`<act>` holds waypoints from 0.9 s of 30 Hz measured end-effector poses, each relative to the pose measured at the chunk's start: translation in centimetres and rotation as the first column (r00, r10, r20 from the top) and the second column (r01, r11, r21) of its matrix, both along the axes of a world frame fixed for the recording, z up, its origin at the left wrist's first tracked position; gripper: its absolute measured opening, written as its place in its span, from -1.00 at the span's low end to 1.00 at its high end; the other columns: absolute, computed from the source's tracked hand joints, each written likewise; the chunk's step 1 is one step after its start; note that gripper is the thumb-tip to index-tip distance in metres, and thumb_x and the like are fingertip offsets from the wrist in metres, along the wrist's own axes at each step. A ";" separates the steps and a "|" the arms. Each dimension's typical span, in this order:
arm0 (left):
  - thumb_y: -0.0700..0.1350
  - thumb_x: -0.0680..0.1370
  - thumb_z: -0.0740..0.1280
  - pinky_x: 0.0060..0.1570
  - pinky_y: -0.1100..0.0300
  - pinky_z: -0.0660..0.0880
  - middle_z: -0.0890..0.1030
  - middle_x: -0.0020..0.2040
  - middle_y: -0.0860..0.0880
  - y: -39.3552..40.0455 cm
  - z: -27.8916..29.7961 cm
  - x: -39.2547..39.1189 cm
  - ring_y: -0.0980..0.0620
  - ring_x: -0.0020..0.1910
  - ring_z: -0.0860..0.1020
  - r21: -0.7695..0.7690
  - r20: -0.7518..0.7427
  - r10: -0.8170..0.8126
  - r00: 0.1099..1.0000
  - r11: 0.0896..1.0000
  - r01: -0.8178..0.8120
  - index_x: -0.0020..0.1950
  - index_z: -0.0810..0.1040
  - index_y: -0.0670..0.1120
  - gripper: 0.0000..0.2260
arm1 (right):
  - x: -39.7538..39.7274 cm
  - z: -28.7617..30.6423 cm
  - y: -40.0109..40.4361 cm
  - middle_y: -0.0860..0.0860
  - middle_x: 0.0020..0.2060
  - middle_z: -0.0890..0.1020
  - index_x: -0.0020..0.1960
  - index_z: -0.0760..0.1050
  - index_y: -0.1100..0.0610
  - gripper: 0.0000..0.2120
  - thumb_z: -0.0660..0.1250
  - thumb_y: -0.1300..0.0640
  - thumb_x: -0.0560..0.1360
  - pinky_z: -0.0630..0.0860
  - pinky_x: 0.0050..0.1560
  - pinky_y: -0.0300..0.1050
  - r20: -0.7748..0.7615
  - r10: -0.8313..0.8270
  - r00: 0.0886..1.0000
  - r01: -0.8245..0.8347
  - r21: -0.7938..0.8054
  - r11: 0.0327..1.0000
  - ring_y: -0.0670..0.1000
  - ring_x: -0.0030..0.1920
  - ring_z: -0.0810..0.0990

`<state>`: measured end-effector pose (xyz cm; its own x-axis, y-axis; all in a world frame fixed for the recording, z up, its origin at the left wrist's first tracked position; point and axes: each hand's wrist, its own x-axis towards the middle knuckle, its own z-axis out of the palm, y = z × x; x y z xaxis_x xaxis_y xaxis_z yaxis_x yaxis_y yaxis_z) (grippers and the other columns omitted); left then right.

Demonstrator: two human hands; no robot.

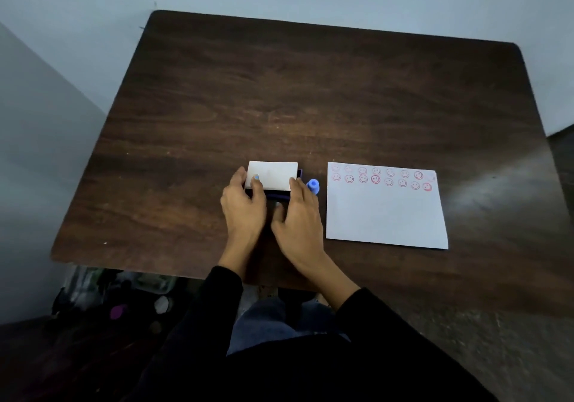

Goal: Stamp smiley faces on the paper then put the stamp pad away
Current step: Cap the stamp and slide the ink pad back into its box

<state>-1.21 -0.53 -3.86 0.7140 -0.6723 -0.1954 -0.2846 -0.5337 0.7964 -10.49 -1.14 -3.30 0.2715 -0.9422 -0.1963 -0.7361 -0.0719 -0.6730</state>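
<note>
Holding the stamp pad w/ both hands; lid could slip, knocking the blue stamp over.

Head-worn view, downward over table

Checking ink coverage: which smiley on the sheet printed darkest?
The fourth from the left in the lower row; its red ring is bolder than its neighbours'.
</note>
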 end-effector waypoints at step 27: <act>-0.22 0.27 0.54 0.19 0.02 0.52 0.64 0.14 -0.15 0.2 -0.1 0.7 -0.10 0.14 0.59 -0.014 0.051 -0.134 0.990 0.991 0.135 0.27 0.51 -0.17 -0.43 | -0.6 0.2 -0.5 0.18 0.23 0.51 0.27 0.40 0.28 -0.65 0.22 0.23 0.50 0.40 0.14 -0.11 -0.018 -0.104 0.994 0.103 -0.069 0.992 0.15 0.15 0.53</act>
